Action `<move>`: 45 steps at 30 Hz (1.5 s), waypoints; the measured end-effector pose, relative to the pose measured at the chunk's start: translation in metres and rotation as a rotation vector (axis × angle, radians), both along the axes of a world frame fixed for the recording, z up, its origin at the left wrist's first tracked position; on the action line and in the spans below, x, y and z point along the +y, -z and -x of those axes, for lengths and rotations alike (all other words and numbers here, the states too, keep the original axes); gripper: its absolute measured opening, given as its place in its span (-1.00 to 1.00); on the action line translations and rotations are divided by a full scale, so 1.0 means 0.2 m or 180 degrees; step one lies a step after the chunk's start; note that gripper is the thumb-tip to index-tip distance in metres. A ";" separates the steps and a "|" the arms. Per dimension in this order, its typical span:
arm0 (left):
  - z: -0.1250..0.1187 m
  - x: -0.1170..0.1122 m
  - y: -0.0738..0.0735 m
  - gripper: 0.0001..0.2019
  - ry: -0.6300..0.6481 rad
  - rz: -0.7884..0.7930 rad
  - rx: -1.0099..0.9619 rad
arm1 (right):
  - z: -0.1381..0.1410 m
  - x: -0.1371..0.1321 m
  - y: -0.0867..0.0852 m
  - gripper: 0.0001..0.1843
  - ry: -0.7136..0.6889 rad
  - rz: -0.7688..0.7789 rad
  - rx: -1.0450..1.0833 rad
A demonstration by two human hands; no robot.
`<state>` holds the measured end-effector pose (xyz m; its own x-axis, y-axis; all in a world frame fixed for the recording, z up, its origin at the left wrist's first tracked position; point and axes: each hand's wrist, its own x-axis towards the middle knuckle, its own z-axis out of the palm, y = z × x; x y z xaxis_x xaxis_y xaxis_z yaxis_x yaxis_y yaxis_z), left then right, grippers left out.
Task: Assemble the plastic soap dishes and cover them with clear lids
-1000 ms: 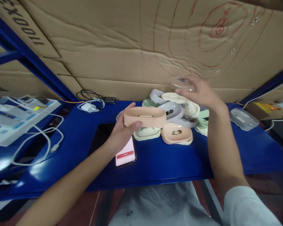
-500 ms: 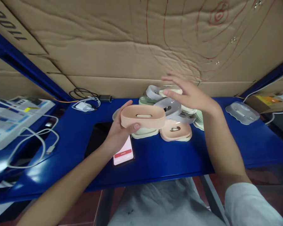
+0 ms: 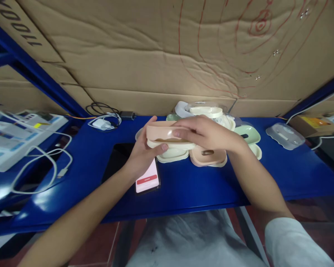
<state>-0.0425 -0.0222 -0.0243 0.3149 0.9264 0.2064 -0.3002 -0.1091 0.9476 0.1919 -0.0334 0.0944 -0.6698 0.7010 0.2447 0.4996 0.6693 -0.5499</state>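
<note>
A pink soap dish [image 3: 160, 132] with a cream base [image 3: 180, 145] below it is held above the table between my two hands. My left hand [image 3: 141, 154] grips its left end, thumb along the front edge. Over the right end curls my right hand [image 3: 204, 135], its fingers on the pink wall and hiding part of it. Just below lie a cream dish [image 3: 174, 154] and another pink soap dish [image 3: 208, 157] with a slot in its bottom. Behind my right hand are stacked cream dishes [image 3: 207, 111], a grey-white band [image 3: 181, 109] and a green slotted dish [image 3: 247, 134].
A phone with a lit screen [image 3: 147, 180] lies on the blue table [image 3: 189, 189] beside a black flat object [image 3: 114, 159]. Chargers and cables [image 3: 102, 123] sit at back left, white boxes [image 3: 25, 141] at far left. A clear plastic piece [image 3: 285, 134] rests at right, before a cardboard wall [image 3: 128, 66].
My right hand has come down and left from above the pile onto the pink dish. The held dish has tilted, and its cream base now shows. More of the green dish shows at right.
</note>
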 end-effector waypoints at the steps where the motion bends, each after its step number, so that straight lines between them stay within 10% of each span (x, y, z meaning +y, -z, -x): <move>1: 0.00 0.01 0.00 -0.01 -0.0031 -0.0017 -0.0026 | -0.01 0.01 0.01 -0.56 0.0059 -0.0062 0.0099; 12: 0.06 0.09 -0.02 -0.21 -0.0474 -0.0062 0.0103 | -0.38 0.29 0.09 -0.60 0.1379 -0.1335 -0.0312; 19: 0.05 0.08 -0.03 -0.17 -0.0468 0.0052 0.0020 | -0.47 0.36 0.17 -0.64 0.1771 -0.1338 -0.0466; 27: 0.03 0.04 -0.07 -0.48 -0.0455 0.0110 -0.0096 | -0.17 0.09 -0.01 -0.64 0.0663 -0.1064 0.0237; 33: 0.02 0.03 -0.07 -0.51 -0.0376 -0.0111 -0.0074 | 0.05 0.01 0.06 -0.66 -0.0189 -0.0739 -0.0145; 38: 0.04 0.05 -0.07 -0.52 -0.0443 -0.0389 0.0138 | 0.04 0.05 0.09 -0.71 0.0049 -0.0899 -0.0134; 45: 0.16 0.25 -0.04 -0.50 -0.1561 -0.0730 0.0929 | -0.10 0.03 -0.04 -0.70 0.0514 -0.1210 -0.0026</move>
